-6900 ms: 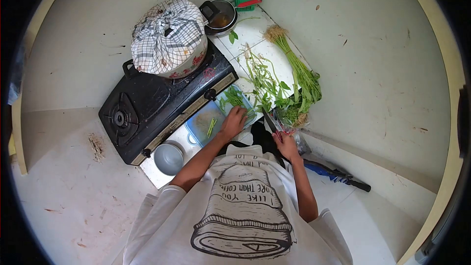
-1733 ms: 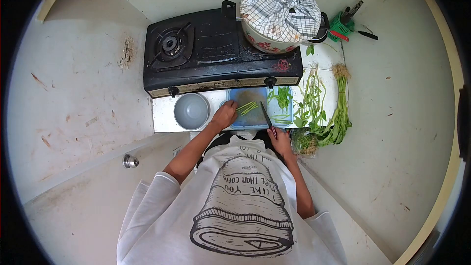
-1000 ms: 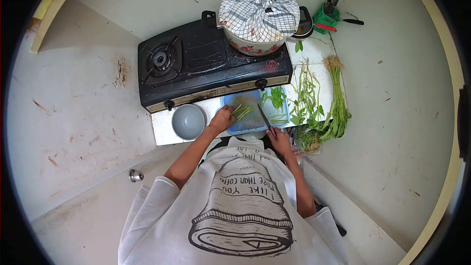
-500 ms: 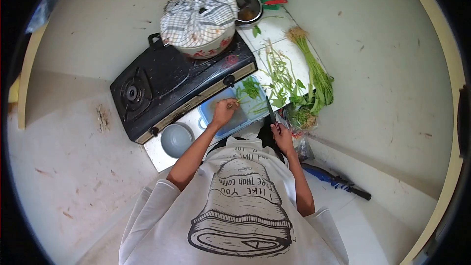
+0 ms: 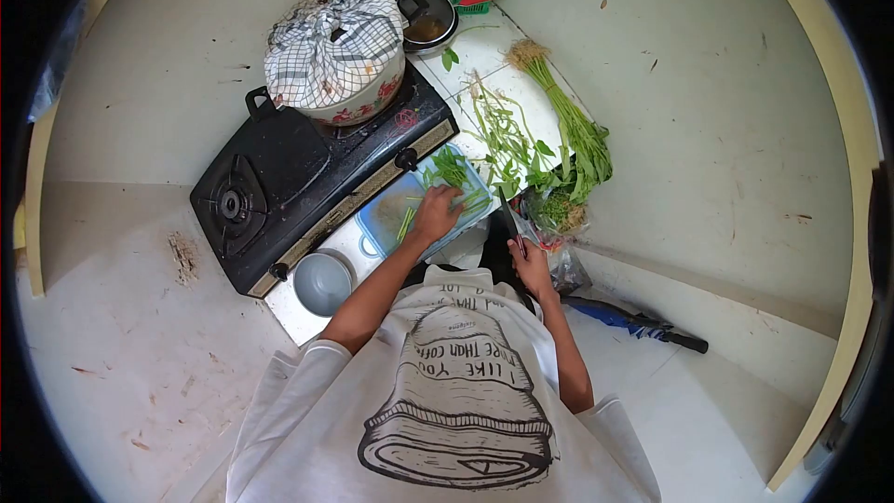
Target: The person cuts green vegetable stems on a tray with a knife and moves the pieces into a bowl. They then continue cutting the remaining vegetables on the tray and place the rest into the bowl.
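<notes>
Left hand (image 5: 436, 214) has shifted rightward over blue rectangular board (image 5: 384, 210) — fingers curled, grip unclear. Right hand (image 5: 530, 266) grips dark-bladed knife (image 5: 509, 218) at white tiled counter's (image 5: 480, 51) front edge. Thin green stems (image 5: 406, 224) — board's left half.

Knife (image 5: 509, 224) in right hand (image 5: 529, 263), near blue board (image 5: 389, 211)

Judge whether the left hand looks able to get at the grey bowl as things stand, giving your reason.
Probably yes: the left hand is over the blue board, the grey bowl stands close beside the left forearm, and nothing visible covers its open top.
</notes>
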Action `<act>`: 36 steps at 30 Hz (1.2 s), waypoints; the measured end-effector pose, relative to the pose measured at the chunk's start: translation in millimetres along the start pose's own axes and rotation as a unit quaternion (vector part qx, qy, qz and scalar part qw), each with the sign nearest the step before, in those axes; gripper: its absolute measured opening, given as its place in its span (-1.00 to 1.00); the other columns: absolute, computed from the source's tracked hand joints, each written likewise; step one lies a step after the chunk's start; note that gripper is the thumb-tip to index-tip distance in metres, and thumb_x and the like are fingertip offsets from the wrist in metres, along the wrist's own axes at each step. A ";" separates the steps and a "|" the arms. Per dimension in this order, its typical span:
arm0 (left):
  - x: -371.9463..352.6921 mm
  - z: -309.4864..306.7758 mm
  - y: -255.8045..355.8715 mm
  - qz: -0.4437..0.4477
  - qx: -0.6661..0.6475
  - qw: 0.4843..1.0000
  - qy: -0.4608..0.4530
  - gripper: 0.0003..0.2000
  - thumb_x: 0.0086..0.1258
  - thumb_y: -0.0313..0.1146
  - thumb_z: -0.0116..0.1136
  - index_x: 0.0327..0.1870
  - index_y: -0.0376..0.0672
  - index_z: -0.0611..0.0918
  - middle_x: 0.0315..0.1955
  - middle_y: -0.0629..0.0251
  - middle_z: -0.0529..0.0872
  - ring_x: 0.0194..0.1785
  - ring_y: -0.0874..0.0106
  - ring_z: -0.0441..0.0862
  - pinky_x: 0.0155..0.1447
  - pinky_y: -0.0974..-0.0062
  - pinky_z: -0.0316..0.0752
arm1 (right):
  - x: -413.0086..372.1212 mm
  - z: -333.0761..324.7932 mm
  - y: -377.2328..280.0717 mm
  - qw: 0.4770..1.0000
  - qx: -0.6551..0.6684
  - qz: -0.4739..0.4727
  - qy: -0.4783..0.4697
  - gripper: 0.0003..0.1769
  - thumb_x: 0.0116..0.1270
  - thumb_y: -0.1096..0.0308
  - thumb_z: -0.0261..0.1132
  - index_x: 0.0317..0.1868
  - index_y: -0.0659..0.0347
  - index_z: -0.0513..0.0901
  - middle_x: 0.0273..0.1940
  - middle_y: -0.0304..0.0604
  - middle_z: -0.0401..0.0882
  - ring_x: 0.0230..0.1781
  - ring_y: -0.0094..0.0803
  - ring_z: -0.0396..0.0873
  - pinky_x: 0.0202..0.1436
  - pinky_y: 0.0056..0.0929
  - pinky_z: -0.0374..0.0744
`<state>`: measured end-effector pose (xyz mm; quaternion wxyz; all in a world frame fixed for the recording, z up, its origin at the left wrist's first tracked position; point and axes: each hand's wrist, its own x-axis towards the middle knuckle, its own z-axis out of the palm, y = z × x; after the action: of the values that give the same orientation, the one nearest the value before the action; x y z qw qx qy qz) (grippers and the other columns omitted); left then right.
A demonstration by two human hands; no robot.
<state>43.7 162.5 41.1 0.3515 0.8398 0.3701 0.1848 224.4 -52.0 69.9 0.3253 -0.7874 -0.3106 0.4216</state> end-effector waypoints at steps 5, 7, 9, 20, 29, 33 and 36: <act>-21.3 -36.7 -32.5 -0.028 0.046 0.996 0.065 -0.74 0.27 -0.54 0.33 -0.01 -0.16 0.73 -0.12 0.12 0.68 0.06 0.03 0.59 0.23 0.12 0.52 | 8.3 4.1 4.6 1.000 -0.010 0.000 -0.011 -0.52 0.62 -0.03 0.23 -0.22 0.29 0.65 -0.58 -0.23 0.55 -0.64 -0.50 0.51 -0.53 -0.41 0.47; -29.2 -53.6 -45.5 -0.024 0.082 0.996 0.030 -0.76 0.28 -0.53 0.31 -0.03 -0.15 0.73 -0.12 0.13 0.67 0.06 0.04 0.58 0.23 0.12 0.51 | 14.5 7.4 6.9 1.000 -0.017 -0.004 -0.022 -0.52 0.61 -0.03 0.24 -0.19 0.31 0.66 -0.58 -0.18 0.57 -0.63 -0.42 0.55 -0.50 -0.35 0.50; -32.8 -61.7 -50.2 -0.018 0.113 0.993 0.009 -0.79 0.30 -0.51 0.29 -0.06 -0.14 0.72 -0.13 0.14 0.67 0.06 0.06 0.58 0.21 0.12 0.51 | 18.9 10.0 6.0 0.999 -0.019 -0.010 -0.033 -0.51 0.59 -0.03 0.26 -0.15 0.34 0.68 -0.59 -0.06 0.62 -0.61 -0.27 0.64 -0.45 -0.23 0.56; -13.3 -49.2 -27.5 0.028 0.036 0.998 -0.039 -0.90 0.34 -0.49 0.23 -0.16 -0.12 0.65 -0.23 0.19 0.66 -0.03 0.08 0.58 0.09 0.11 0.47 | 18.0 5.2 -6.5 1.000 0.013 -0.011 -0.016 -0.52 0.62 -0.01 0.25 -0.23 0.32 0.64 -0.60 -0.23 0.54 -0.66 -0.50 0.50 -0.54 -0.42 0.45; 5.1 -17.5 -9.4 0.088 0.019 0.990 -0.107 -0.89 0.36 -0.52 0.23 -0.14 -0.15 0.66 -0.20 0.16 0.68 0.00 0.08 0.59 0.14 0.13 0.47 | 13.3 -9.9 -0.1 0.999 0.026 0.005 0.027 -0.53 0.62 0.00 0.24 -0.23 0.31 0.65 -0.60 -0.23 0.55 -0.66 -0.50 0.51 -0.53 -0.41 0.46; 14.3 -25.3 0.7 0.060 -0.068 0.991 -0.100 -0.87 0.34 -0.58 0.25 -0.14 -0.20 0.66 -0.20 0.12 0.69 -0.02 0.06 0.61 0.13 0.15 0.48 | 17.5 -12.7 7.8 0.999 0.032 0.024 0.030 -0.53 0.62 0.00 0.25 -0.21 0.31 0.64 -0.60 -0.23 0.55 -0.66 -0.50 0.51 -0.53 -0.40 0.46; 19.2 -39.3 22.1 0.058 -0.092 0.989 -0.100 -0.87 0.34 -0.59 0.26 -0.14 -0.22 0.65 -0.21 0.10 0.69 -0.04 0.05 0.61 0.13 0.16 0.48 | 26.6 -13.0 15.2 0.999 0.035 0.006 0.024 -0.53 0.62 -0.01 0.25 -0.20 0.31 0.64 -0.59 -0.22 0.56 -0.65 -0.50 0.51 -0.52 -0.40 0.47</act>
<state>44.7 184.2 85.0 0.4515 0.8380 0.2653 0.1534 250.9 -44.0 51.5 0.3571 -0.7874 -0.2831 0.4151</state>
